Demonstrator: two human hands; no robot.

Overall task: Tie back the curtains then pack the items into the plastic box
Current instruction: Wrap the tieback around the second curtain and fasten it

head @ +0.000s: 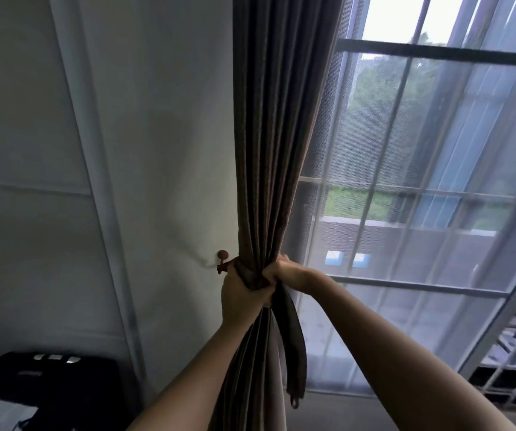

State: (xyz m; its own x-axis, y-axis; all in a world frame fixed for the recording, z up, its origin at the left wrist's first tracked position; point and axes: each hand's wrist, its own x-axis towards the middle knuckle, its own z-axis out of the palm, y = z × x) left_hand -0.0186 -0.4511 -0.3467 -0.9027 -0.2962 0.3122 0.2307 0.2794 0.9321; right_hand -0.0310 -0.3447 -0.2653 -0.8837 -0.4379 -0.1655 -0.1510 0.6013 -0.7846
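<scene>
Brown curtain (269, 150) fabric is all bunched up into one tight bundle against the white wall (163, 150), and we've got both hands on it at the narrowest point. Our left hand (240, 295) comes in from below on the wall side, with its fingers wrapped round the gathered folds. Our right hand (281, 273) is just beside it on the window side, touching it, clenched hard on the tieback strap (294, 343) where the strap crosses the bundle.

One end of the strap runs over to the little reddish wall hook (222, 259) just left of our hands. The other end dangles loose below our right fist, with a small ring (295, 401) at its tip. We can't quite tell whether the hook end is properly looped on or only resting there, as our left hand covers that bit.

Right of the curtain hangs a sheer white panel (406, 244) over the window (437, 51), with bars and greenery showing through it. Down in the bottom left corner there's a dark object (48, 390) with some pale patches, too dim to make out.
</scene>
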